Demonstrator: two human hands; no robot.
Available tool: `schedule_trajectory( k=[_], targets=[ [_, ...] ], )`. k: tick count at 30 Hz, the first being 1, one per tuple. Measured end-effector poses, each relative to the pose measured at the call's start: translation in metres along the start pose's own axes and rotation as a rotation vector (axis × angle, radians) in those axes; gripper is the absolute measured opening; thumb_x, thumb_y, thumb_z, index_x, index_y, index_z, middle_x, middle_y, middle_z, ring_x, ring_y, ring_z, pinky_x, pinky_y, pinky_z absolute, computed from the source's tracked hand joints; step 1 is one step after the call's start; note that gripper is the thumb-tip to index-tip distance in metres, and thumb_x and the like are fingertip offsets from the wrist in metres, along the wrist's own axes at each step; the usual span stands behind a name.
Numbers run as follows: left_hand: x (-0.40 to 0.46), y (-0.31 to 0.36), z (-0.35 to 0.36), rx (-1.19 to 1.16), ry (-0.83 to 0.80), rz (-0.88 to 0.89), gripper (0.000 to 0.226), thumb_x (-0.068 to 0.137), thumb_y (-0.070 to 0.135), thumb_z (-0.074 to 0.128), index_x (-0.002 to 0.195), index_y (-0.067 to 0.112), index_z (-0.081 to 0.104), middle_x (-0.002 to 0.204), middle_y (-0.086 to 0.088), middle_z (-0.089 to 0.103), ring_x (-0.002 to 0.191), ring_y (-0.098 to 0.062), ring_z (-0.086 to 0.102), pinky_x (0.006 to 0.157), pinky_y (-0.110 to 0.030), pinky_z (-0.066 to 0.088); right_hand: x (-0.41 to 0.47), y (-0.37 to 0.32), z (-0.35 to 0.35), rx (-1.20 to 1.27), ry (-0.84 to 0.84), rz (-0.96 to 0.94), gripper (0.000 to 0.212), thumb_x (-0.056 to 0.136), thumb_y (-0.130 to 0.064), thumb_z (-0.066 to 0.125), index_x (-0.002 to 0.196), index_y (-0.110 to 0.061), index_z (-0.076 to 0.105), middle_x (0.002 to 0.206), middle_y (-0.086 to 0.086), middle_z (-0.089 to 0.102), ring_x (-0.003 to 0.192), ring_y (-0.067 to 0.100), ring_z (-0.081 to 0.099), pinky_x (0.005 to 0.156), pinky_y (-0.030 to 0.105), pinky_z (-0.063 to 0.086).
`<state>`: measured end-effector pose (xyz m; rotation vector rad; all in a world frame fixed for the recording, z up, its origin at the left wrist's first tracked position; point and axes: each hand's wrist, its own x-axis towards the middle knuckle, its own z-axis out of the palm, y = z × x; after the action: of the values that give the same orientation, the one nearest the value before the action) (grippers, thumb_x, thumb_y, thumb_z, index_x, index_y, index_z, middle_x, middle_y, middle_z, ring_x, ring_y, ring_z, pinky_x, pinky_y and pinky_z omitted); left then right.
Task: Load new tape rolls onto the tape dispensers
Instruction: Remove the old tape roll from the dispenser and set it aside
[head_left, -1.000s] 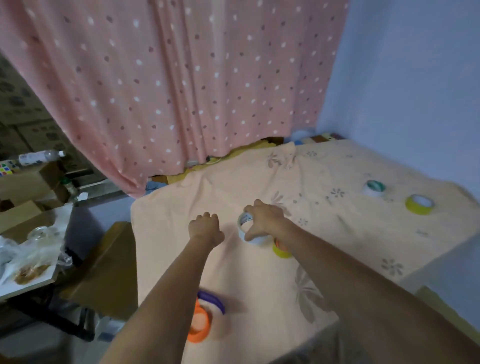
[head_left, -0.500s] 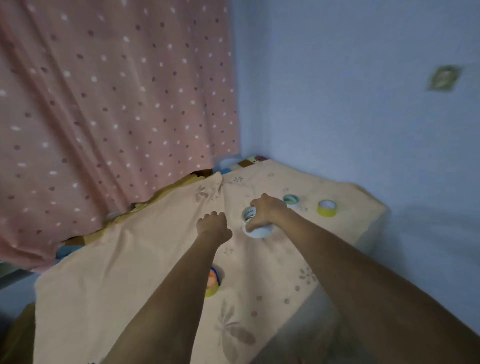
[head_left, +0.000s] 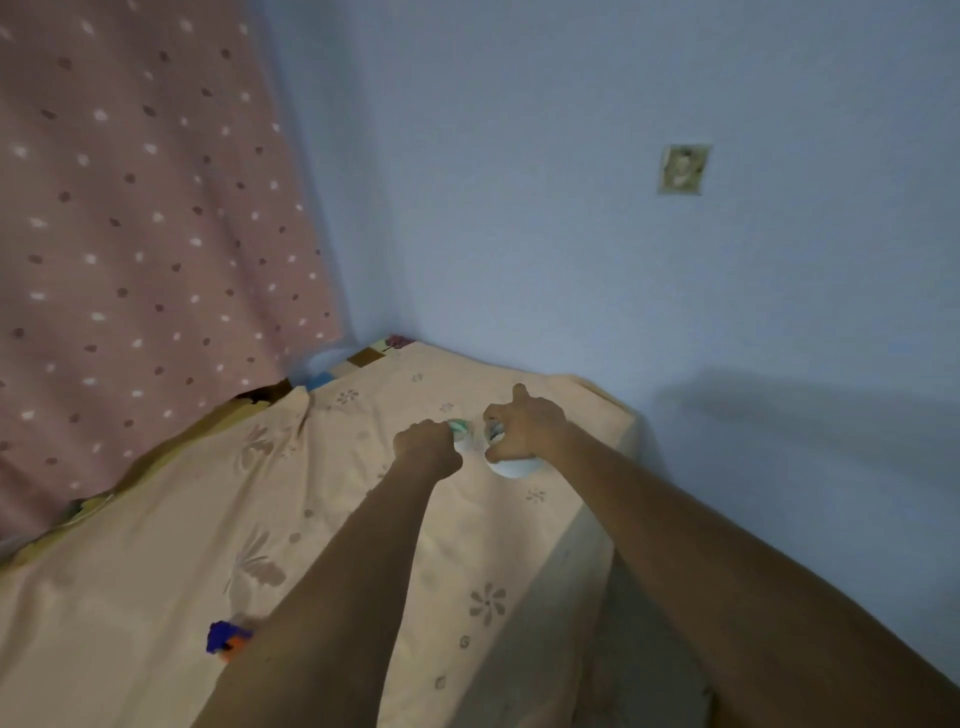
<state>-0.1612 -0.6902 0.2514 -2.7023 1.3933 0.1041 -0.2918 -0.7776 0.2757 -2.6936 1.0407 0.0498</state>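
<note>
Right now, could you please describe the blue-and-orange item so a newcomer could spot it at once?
Start at the peach floral cloth covering the table. Follow the left forearm back toward the near edge: the blue-and-orange item lies beside it, far from both hands, the only vivid colours there.

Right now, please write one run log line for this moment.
left hand: closed at small green-rimmed tape roll | right hand: holding white round tape dispenser | peach cloth-covered table

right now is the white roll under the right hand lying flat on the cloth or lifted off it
Cannot tell for sure. The right hand grips the white roll from above at cloth level, but blur hides any gap beneath it.
</note>
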Motion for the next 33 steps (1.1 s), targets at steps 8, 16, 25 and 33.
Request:
schedule_trajectory(
  k=[8,16,25,33],
  targets=[
    [0.106,0.049,0.001,-0.036,-0.028,0.09,0.036,0.088,0.028,0.051,0.12,0.013,0.057,0.127,-0.009,0.057,0.118,-0.027,0.056,0.087,-0.032,0.044,0.078,0.066,-0.018,-0.023,-0.031,0.012,0.058,0.08,-0.046,0.066,0.135,-0.037,0.05,0.132,0.004,0.046,0.121,0.033,0.052,0.096,0.04,0.045],
    [0.205,0.061,-0.028,-0.058,0.007,0.078,0.034,0.088,0.021,0.048,0.119,0.014,0.058,0.125,-0.008,0.058,0.116,-0.026,0.056,0.081,-0.031,0.04,0.161,0.104,-0.054,-0.026,-0.018,0.068,0.067,0.074,-0.049,0.072,0.134,-0.037,0.048,0.133,-0.001,0.046,0.121,0.031,0.053,0.097,0.039,0.046],
    [0.296,0.091,-0.041,-0.033,0.037,-0.019,0.031,0.087,0.019,0.046,0.115,0.016,0.058,0.12,-0.004,0.06,0.113,-0.023,0.057,0.078,-0.029,0.038,0.268,0.155,-0.077,-0.027,-0.031,-0.037,0.063,0.072,-0.046,0.073,0.13,-0.035,0.052,0.128,-0.001,0.05,0.115,0.03,0.057,0.094,0.04,0.049],
    [0.363,0.117,-0.044,-0.041,0.006,-0.265,0.034,0.089,0.022,0.046,0.12,0.013,0.057,0.121,-0.007,0.06,0.114,-0.026,0.057,0.085,-0.033,0.044,0.366,0.189,-0.098,-0.065,-0.09,-0.297,0.064,0.067,-0.047,0.076,0.125,-0.032,0.054,0.121,0.0,0.051,0.106,0.028,0.06,0.084,0.034,0.05]
  ],
)
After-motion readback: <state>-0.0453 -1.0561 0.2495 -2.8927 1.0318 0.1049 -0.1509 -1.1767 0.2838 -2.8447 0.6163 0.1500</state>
